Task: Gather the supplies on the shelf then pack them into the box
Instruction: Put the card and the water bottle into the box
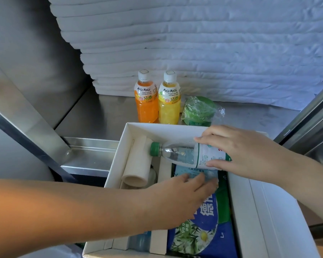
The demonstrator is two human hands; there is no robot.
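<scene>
The left hand reached into the white box from the near left, its fingers straight and relaxed, lying flat on a blue and green packet in the right part of the box; it grasped nothing. Left of the packet, along the box's left wall, lay a cream roll. Just beyond the left hand, the right hand was wrapped round the labelled body of a clear water bottle. The bottle lay on its side over the packet, within the box's walls, its green cap pointing left at the roll; whether it rested on anything could not be told. Behind the box, on the steel shelf, an orange juice bottle and a yellow juice bottle stood upright side by side, with a green item in clear wrap just to their right. A stack of folded white cloth rose at the back
</scene>
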